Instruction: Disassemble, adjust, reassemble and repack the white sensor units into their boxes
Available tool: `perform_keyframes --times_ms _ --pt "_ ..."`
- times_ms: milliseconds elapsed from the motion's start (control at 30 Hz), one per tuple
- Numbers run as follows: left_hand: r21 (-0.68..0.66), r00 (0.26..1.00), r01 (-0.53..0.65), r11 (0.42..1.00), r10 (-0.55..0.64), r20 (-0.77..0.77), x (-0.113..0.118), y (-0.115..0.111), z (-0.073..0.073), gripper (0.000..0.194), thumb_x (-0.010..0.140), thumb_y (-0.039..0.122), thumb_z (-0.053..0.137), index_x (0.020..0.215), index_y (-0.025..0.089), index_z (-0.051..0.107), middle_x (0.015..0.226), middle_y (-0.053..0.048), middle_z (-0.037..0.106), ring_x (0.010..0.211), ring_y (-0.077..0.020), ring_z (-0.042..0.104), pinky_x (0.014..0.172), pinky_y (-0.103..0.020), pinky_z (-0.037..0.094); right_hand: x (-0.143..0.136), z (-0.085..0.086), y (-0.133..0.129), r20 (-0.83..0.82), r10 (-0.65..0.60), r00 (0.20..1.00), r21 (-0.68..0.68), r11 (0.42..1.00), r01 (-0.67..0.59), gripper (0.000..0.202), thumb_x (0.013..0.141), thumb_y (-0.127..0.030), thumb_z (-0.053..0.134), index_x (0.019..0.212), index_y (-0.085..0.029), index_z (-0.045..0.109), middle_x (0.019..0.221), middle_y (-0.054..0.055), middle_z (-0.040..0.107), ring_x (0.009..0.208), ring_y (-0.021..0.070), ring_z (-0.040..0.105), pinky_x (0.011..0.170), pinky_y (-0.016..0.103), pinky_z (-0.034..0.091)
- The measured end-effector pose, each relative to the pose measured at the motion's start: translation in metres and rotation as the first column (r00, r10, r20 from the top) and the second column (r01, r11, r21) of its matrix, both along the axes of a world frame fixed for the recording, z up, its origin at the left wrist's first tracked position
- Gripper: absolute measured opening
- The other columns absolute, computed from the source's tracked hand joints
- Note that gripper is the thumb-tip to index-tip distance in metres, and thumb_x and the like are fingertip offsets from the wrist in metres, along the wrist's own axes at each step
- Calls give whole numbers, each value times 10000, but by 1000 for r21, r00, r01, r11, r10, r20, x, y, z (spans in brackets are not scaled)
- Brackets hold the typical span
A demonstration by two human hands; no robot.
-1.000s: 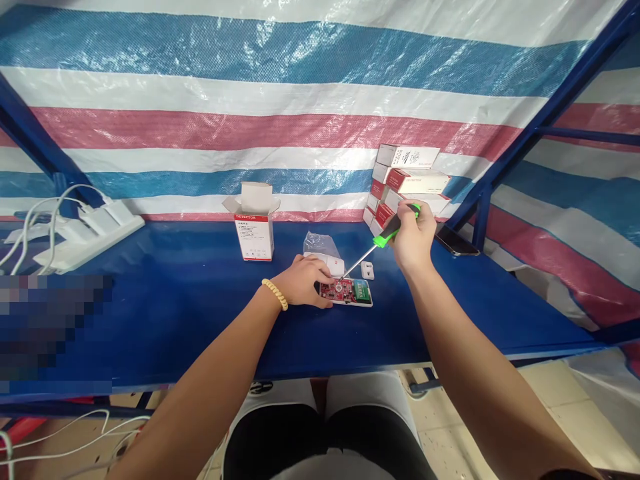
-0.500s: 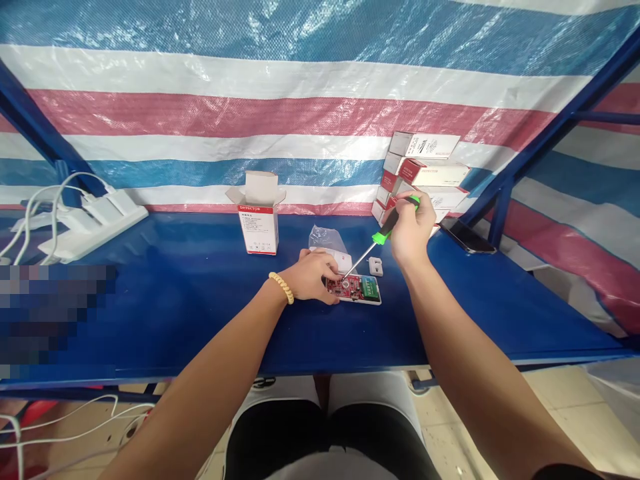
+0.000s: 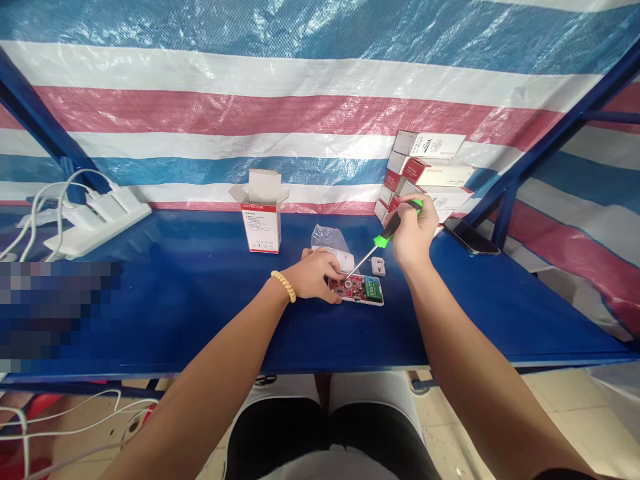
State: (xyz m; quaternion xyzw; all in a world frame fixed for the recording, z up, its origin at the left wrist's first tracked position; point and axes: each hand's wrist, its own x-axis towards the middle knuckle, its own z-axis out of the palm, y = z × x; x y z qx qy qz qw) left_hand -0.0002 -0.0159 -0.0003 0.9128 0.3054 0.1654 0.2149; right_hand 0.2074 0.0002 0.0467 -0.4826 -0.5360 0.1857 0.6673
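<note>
We are clasping a circuit board (image 3: 358, 289) with our left fingers (image 3: 332, 271) and apparently working the screwdriver (image 3: 381, 241) gripped in our right fingers (image 3: 429, 205), the next move likely demanding steady pressure.

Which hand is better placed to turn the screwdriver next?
Right, most likely: the right hand grips the screwdriver, whose tip points down at the red circuit board, while the left hand is busy holding the board's left end.
</note>
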Motion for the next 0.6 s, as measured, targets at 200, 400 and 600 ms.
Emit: perform_keyframes --times_ms 200,400,600 --pt "-24 999 -23 999 22 -45 0 -2 1 440 592 501 822 935 229 775 1106 -61 646 1137 -308 495 934 -444 273 -3 6 -4 55 -5 998 6 1000 4 102 858 -362 440 877 -267 407 561 -30 498 508 184 548 497 322 425" --pt "-13 999 -16 1000 15 -48 0 -2 3 443 594 495 821 944 228 774 1085 -52 655 1143 -313 490 922 -435 270 -1 7 -2 206 -17 978 -36 999 25 132 901 -363 337 943 -266 415 585 -21 475 529 194 568 511 323 423" --pt "-18 999 -19 1000 18 -40 -2 -1 2 484 601 531 806 990 246 766 1106 -48 666 1115 -308 517 922 -424 287 -9 19 -5 427 17 904 32 999 -34 247 922 -406 313 1071 -260 444 649 -6 519 551 184 552 553 316 424"
